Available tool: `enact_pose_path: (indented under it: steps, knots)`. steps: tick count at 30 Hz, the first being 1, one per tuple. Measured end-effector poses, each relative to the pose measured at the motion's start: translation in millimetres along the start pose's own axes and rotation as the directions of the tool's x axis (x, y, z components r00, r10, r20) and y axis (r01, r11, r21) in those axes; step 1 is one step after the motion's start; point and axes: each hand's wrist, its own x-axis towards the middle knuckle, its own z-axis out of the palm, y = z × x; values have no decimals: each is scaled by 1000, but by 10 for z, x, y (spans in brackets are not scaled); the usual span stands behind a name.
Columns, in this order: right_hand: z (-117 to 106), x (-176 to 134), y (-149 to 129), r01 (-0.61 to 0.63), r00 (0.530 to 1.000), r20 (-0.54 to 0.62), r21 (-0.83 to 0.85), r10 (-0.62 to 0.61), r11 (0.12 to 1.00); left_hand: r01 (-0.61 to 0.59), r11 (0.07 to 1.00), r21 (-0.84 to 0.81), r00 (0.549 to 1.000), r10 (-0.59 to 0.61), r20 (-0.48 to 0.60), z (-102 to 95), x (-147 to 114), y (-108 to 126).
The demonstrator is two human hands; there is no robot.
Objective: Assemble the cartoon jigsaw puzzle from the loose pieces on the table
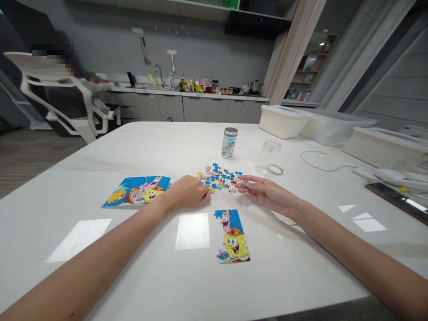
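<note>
A loose pile of jigsaw puzzle pieces point(219, 180) lies mid-table. At its left edge rests my left hand point(191, 191), fingers curled closed; whatever they may hold is hidden. My right hand point(264, 192) is at the pile's right side and pinches a small puzzle piece point(244, 183) between thumb and fingers. Nearer to me lies a joined section of the puzzle point(236, 243), showing a yellow square cartoon figure and a pink one, with an uneven left edge. The picture sheet point(133, 189) with matching cartoon art lies left of my left hand, partly behind my forearm.
Behind the pile stands a printed tin point(229, 143) with a metal lid. To its right are a clear jar point(269, 156) and a ring-shaped lid point(276, 169). Storage boxes point(284, 121), a white cable point(329, 168) and a dark phone-like slab point(397, 201) occupy the right side. Someone sits on a white chair point(67, 93).
</note>
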Motion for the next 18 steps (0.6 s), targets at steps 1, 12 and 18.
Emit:
enact_pose_path:
  steps: [1,12,18]
  knots:
    - [-2,2,3,-1,1000,-9,-1,1,1000,1,1000,4,1000,-1,7,-4,1,0]
    - [-10,-4,12,-3,999,-43,-23,2,1000,7,1000,-25,1000,-7,6,6,-4,-3]
    - [-2,-2,3,7,1000,-30,-19,-8,1000,6,1000,-13,1000,-6,21,4,-5,-6]
